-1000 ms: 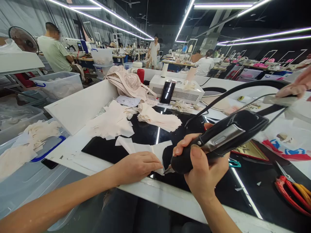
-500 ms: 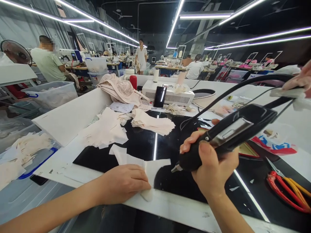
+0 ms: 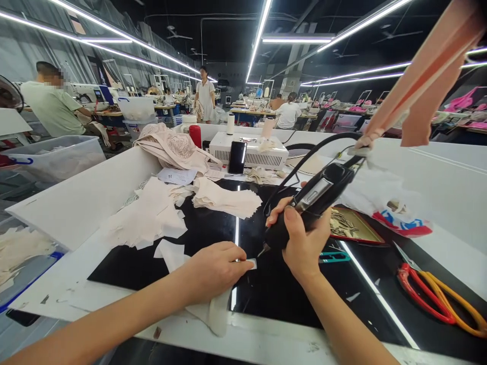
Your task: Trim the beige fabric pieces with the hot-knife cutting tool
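My right hand (image 3: 305, 246) is wrapped round a black corded hand tool (image 3: 334, 181) with a thin pointed metal tip. The tip points down at the black glossy board (image 3: 274, 289), just right of the end of a white cloth piece (image 3: 216, 312). With fingers together, my left hand (image 3: 224, 263) grips that cloth near its right end and covers its middle. One lower corner of the cloth hangs over the table's white front edge. Peach fabric strips (image 3: 414, 91) run from the tool's rear end up to the top right.
Pale cloth stacks (image 3: 226, 197) lie at the back of the board, near bras (image 3: 171, 144) and a phone (image 3: 238, 157). To the right are red-and-orange-handled scissors (image 3: 426, 289), teal thread snips (image 3: 335, 257) and a tray (image 3: 375, 233). Several people are farther off.
My left hand has moved to the cloth's right end, and the cloth has shifted and turned, its lower part over the front edge. The tool's tip has come closer to my left fingers. The view has shifted.
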A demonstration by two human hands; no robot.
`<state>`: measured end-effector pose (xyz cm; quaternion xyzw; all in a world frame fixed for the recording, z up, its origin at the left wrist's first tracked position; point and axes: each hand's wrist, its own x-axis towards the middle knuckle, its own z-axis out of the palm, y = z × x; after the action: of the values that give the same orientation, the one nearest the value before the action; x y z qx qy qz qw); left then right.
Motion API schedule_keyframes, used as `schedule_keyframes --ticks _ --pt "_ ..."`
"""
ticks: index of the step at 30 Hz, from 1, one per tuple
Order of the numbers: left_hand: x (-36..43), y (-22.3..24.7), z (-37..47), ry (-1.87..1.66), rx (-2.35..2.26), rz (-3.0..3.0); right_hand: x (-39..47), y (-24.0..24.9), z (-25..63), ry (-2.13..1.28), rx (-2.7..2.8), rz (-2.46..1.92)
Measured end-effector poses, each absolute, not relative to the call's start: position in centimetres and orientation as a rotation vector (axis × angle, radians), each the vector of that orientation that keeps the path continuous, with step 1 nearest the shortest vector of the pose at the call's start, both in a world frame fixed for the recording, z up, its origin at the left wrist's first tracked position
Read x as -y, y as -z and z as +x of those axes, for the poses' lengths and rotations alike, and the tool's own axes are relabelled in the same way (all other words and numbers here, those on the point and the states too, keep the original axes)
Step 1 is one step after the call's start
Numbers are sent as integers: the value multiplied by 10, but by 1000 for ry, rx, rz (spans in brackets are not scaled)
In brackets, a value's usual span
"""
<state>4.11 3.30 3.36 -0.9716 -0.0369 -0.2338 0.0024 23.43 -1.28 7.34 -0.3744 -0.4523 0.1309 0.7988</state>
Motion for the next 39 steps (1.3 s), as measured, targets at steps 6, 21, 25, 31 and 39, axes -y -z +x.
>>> schedule_keyframes --ticks 6,21,25,31,39 --pt "-37 -28 45 638 131 -3063 12 -74 233 -334 965 -767" --pt "-37 -24 44 692 111 -3041 16 -72 230 -364 987 -714" --pt "-37 -24 43 680 115 -3047 17 -71 229 -346 1005 -722" --pt "-36 -23 40 689 121 -3055 18 -70 230 -327 1018 -727" --pt "-35 -21 39 737 131 -3038 17 -71 229 -319 1010 -725"
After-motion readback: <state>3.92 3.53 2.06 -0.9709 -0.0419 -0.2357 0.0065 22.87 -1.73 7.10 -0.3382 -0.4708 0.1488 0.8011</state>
